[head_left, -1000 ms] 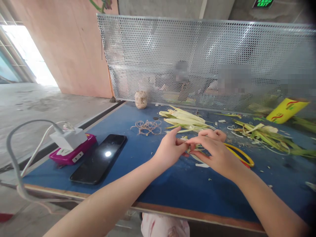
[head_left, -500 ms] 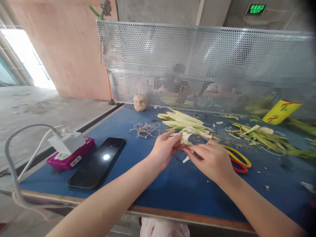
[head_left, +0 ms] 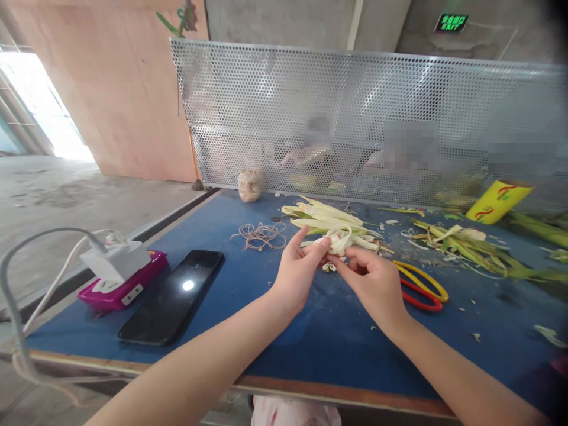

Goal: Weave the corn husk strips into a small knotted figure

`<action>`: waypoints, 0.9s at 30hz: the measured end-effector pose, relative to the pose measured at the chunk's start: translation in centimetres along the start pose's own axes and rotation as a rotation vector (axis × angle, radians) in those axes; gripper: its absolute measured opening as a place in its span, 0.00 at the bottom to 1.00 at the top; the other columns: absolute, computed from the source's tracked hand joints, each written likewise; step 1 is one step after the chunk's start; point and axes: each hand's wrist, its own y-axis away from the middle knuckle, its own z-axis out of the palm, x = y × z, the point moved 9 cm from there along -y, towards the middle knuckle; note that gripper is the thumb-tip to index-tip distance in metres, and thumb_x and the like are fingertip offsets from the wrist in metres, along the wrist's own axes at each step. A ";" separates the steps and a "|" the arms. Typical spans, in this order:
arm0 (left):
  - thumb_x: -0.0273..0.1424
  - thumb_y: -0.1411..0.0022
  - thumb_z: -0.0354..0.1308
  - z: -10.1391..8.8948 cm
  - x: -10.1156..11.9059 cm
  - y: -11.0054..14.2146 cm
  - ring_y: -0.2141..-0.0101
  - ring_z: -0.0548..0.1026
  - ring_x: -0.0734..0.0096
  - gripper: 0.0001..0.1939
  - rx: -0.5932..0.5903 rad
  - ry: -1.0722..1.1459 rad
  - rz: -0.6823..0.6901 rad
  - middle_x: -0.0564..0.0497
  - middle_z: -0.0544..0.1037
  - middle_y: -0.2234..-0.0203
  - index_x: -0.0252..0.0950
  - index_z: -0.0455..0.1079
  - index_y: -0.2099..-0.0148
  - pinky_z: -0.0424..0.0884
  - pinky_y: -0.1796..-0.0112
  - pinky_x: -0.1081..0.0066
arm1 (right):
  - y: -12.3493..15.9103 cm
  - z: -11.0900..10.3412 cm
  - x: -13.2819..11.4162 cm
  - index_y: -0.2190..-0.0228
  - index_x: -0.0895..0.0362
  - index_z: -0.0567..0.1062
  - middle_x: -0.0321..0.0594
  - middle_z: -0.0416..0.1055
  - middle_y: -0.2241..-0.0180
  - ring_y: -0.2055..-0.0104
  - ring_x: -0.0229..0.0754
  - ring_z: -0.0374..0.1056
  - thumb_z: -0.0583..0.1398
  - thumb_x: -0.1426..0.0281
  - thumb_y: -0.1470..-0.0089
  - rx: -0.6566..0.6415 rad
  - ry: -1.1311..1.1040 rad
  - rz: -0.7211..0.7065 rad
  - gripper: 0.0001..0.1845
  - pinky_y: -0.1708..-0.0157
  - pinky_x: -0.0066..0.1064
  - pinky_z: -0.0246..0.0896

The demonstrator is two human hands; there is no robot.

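Between my two hands is a small bundle of pale corn husk strips, curled into a loop at the top. My left hand pinches its left side between thumb and fingers. On the other side my right hand grips the lower right of the husk with its fingertips, close to my left thumb. Behind them a pile of pale green corn husks lies on the blue table. Scissors with yellow and red handles rest just right of my right hand, their blades hidden behind it.
To the left lie a black phone, a magenta power strip with a white charger, and tangled twine. A wrapped roll stands near the perforated metal screen. Rightward are more husks and a yellow packet.
My right hand has shifted left and turned, its fingers now higher on the husk strips. The husk loop sits more upright between my hands. The whole view has shifted slightly.
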 end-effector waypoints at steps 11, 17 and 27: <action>0.24 0.49 0.61 0.3 0.1 -0.2 0.68 0.76 0.68 0.40 -0.073 -0.006 0.049 0.51 0.77 0.81 0.25 0.47 0.38 0.68 0.59 0.67 | -0.2 0.6 1.0 0.77 0.57 0.69 0.26 0.46 0.87 0.84 0.31 0.43 0.60 0.63 0.55 -0.054 -0.230 0.167 0.10 0.84 0.24 0.42; 0.24 0.49 0.62 0.4 0.1 -0.2 0.68 0.76 0.68 0.39 -0.093 -0.004 0.060 0.53 0.76 0.82 0.26 0.49 0.38 0.66 0.57 0.65 | -0.1 0.4 0.9 0.85 0.57 0.61 0.27 0.47 0.87 0.83 0.30 0.43 0.60 0.63 0.55 -0.044 -0.226 0.154 0.18 0.83 0.24 0.42; 0.25 0.51 0.63 0.3 0.9 0.0 0.67 0.77 0.70 0.41 -0.072 0.000 0.101 0.52 0.79 0.79 0.28 0.48 0.38 0.65 0.54 0.67 | 0.1 2.8 1.5 0.79 0.59 0.71 0.26 0.46 0.88 0.85 0.30 0.42 0.60 0.61 0.56 -0.284 -0.316 0.236 0.13 0.84 0.24 0.36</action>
